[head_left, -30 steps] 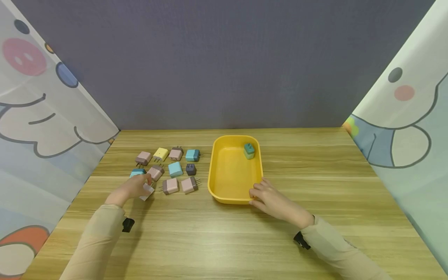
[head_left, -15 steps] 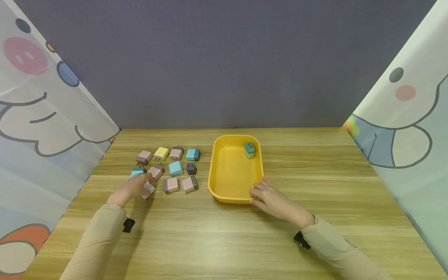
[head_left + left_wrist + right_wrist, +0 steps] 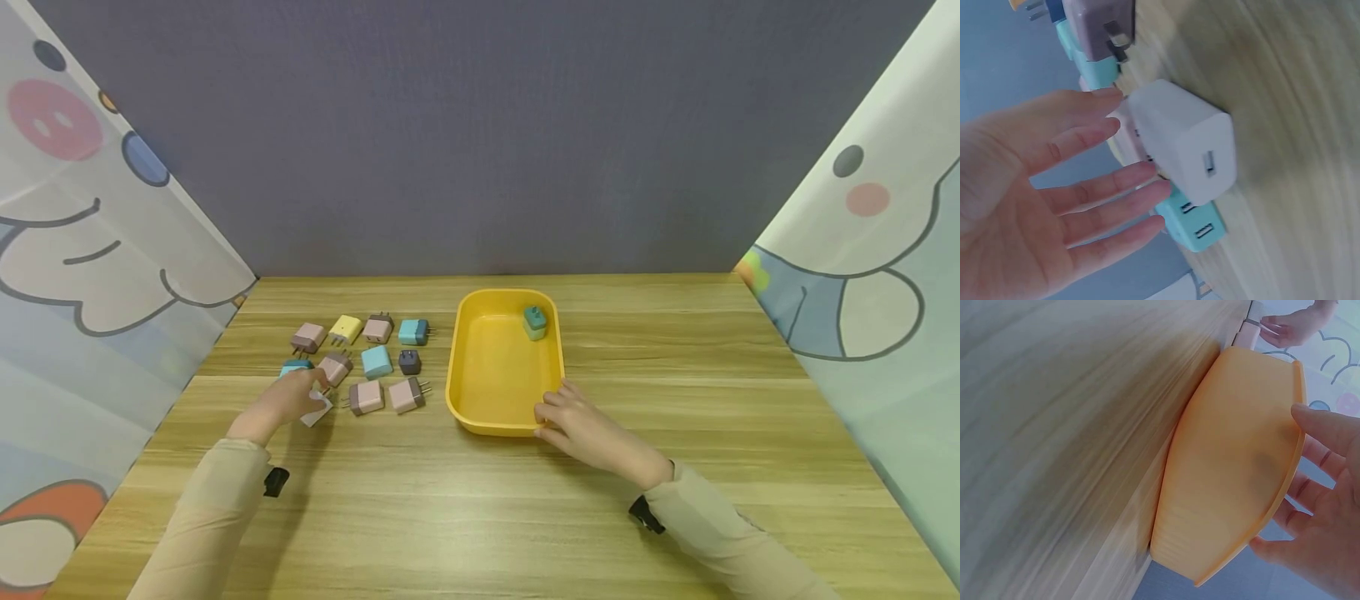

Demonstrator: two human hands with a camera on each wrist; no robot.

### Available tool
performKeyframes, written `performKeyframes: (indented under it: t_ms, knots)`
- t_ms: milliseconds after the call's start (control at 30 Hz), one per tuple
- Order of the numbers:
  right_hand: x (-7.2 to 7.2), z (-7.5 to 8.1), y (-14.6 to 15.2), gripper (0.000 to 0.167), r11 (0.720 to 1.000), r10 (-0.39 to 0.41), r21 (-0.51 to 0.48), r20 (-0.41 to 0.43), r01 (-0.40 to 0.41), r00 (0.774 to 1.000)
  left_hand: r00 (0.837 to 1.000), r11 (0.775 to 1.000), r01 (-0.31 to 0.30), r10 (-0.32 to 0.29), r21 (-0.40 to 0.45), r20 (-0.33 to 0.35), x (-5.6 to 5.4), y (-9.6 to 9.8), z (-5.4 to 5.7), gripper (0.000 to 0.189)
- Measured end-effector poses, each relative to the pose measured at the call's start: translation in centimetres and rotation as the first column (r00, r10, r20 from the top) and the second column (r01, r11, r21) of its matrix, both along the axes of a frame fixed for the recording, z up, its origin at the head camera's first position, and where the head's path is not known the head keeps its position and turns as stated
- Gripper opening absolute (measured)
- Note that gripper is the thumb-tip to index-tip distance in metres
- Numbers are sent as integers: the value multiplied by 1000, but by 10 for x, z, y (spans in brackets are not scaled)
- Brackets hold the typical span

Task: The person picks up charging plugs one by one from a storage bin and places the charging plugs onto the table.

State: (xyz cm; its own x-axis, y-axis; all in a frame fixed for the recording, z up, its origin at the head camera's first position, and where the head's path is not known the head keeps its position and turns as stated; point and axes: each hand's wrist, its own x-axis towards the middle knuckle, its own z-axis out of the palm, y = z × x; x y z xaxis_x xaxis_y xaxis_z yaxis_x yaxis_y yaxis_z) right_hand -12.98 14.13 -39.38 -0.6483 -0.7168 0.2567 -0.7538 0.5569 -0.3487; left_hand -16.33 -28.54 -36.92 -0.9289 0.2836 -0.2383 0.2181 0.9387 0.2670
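In the head view my left hand [image 3: 281, 405] is low over a white plug charger [image 3: 318, 412] at the left of the table. The left wrist view shows its fingers mostly straight, fingertips right at the side of the white charger [image 3: 1179, 134], which has one USB slot facing the camera. My right hand [image 3: 581, 429] holds the near right corner of a yellow plastic basin [image 3: 456, 358]. In the right wrist view the thumb [image 3: 1319, 425] lies at the outside of the rim, with fingers curled over it. A green charger [image 3: 535, 323] stands inside the basin's far right corner.
Several plug chargers lie around the left hand: pink ones [image 3: 366, 398], a yellow one [image 3: 346, 330], light blue ones [image 3: 377, 362] and a small dark one [image 3: 409, 362]. A grey wall [image 3: 480, 142] rises behind the table, with cartoon-printed curtains [image 3: 885, 217] at both sides.
My left fingers have shifted slightly at the white charger. My right hand, the basin and the other chargers stay where they were.
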Motion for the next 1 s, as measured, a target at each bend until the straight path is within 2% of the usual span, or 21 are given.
performKeyframes:
  t_ms: [200,500,800,1000]
  knots:
    - [0,0,0,15,1000,2,-4,5,-2,1000,997,1000,31,-31,-3,-67,-1,9,8,19]
    - [0,-1,0,15,1000,0,-9,5,0,1000,999,1000,21,-20,19,-36,-8,31,23,28]
    - [-1,-2,0,17,1000,2,-17,-7,-2,1000,992,995,96,-96,-3,-84,-16,57,31,27]
    - [-1,-1,0,16,1000,1,-14,2,-1,1000,994,996,91,-92,-16,-58,-23,78,37,28]
